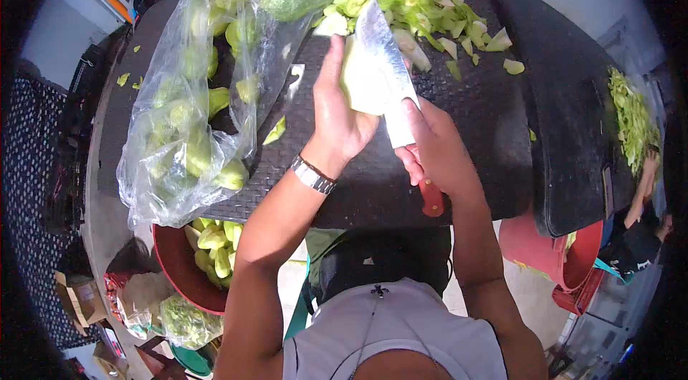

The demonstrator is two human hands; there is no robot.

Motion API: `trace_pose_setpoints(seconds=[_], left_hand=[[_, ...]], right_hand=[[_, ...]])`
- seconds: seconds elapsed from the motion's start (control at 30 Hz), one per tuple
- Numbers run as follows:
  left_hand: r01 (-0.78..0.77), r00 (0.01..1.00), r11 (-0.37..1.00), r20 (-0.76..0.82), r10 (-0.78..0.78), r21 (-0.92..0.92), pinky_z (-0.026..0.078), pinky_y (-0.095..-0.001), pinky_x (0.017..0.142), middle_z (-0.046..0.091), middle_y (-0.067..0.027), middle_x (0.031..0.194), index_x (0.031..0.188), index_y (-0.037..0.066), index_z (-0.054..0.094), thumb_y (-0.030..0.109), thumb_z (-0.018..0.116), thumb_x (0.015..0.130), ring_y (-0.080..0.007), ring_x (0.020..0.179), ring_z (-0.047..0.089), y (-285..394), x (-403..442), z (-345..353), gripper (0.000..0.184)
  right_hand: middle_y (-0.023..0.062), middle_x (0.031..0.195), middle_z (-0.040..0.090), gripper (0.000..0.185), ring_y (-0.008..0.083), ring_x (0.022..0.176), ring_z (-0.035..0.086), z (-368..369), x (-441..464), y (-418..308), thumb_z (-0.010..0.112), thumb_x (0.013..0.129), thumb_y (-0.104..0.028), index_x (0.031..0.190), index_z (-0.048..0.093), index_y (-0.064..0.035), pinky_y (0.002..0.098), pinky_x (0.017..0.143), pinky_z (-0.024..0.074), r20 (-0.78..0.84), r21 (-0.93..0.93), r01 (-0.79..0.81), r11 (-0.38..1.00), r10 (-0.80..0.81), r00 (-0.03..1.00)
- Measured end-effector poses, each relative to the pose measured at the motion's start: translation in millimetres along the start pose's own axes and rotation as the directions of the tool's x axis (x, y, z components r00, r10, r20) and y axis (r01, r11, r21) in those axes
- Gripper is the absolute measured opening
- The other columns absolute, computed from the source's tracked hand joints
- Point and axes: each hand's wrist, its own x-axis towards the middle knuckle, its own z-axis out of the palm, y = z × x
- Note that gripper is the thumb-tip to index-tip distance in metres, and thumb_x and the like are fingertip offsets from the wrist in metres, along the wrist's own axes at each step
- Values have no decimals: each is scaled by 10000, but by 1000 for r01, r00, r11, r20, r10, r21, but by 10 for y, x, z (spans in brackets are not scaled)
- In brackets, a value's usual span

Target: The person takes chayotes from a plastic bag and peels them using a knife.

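A pale, peeled green vegetable (362, 79) rests in my left hand (338, 111), whose thumb points up along its left side. My right hand (438, 147) grips a large knife (383, 57) by its red-brown handle, the blade pointing up and lying over the vegetable's right side. Just beyond both hands is a heap of green peelings (408, 3) on the dark woven table (473, 150). To the left, a clear plastic bag (165, 158) holds several green vegetables, with one unpeeled green vegetable (297, 1) at its upper right edge.
Below the table's left edge stands a red tub (168, 265) of peeled vegetables. A red bucket (530, 244) is at the lower right. Beyond a black padded surface (566, 115), a co-worker's arm (643, 186) reaches toward another green pile (631, 122).
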Motion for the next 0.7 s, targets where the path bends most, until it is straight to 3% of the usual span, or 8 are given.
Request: trace_pose_setpoints(seconds=[0.07, 0.17, 0.2, 0.27, 0.37, 0.5, 0.67, 0.7], left_hand=[[-29, 999, 999, -41, 31, 45, 568, -416, 925, 713, -120, 1158, 1297, 45, 600, 501, 478, 1068, -256, 1030, 706, -38, 17, -39, 524], [-76, 984, 997, -161, 77, 16, 568, -418, 906, 706, -125, 1097, 1252, 34, 606, 507, 470, 1069, -270, 994, 699, -25, 19, -33, 525], [3, 1000, 1000, 10, -3, 15, 565, -436, 887, 688, -140, 1048, 1214, 17, 605, 545, 448, 1061, -292, 956, 682, 13, 22, -69, 571], [-37, 999, 999, -13, 37, 0, 553, -464, 899, 675, -156, 1054, 1217, 4, 597, 571, 430, 1053, -310, 967, 666, 39, 6, -90, 614], [-60, 998, 996, -20, 59, -63, 521, -533, 945, 658, -170, 1080, 1229, 15, 594, 624, 409, 1030, -334, 1016, 641, 82, -5, -85, 667], [-48, 995, 989, 75, 59, -140, 502, -573, 994, 643, -174, 1116, 1216, 35, 601, 658, 417, 1009, -367, 1088, 615, 113, -4, -167, 682], [-76, 989, 983, 110, 95, -165, 503, -578, 1013, 640, -181, 1124, 1205, 27, 597, 644, 454, 1005, -401, 1090, 615, 100, -11, -199, 664], [-79, 990, 984, 105, 96, -161, 505, -576, 1009, 641, -181, 1122, 1206, 27, 596, 642, 459, 1005, -402, 1082, 617, 108, -16, -189, 662]], right_hand=[[24, 579, 496, 364, 81, 384, 424, -30, 48, 18, 387, 1115, -331, 1100, 582, -23, 265, 382, 420, 65, 43, 13, 999, -16, 998], [13, 614, 522, 326, 103, 441, 481, 65, 81, 102, 428, 1111, -332, 1114, 602, -56, 288, 394, 424, -164, -6, 63, 998, -63, 984], [16, 620, 529, 323, 103, 463, 497, 65, 81, 84, 457, 1102, -343, 1122, 603, -56, 287, 418, 431, -215, -10, 92, 996, -92, 972], [23, 632, 541, 328, 102, 507, 530, 44, 99, 8, 516, 1082, -365, 1140, 606, -55, 287, 465, 444, -321, -19, 157, 987, -154, 934], [28, 636, 532, 372, 91, 561, 547, 57, 11, -12, 613, 1034, -406, 1157, 615, -55, 290, 534, 451, -207, -397, 403, 825, -508, 836], [32, 720, 589, 397, 84, 695, 474, 71, 18, -8, 701, 986, -374, 1134, 598, -21, 298, 636, 443, -74, -454, 111, 884, -162, 984], [204, 749, 677, 499, 431, 733, 691, 270, 2, 37, 712, 953, -463, 918, 526, -1, 476, 651, 505, -89, -642, 130, 755, -242, 966], [211, 750, 675, 507, 437, 740, 690, 280, 13, 46, 708, 953, -472, 918, 524, -1, 477, 658, 508, -82, -626, 141, 767, -244, 966]])
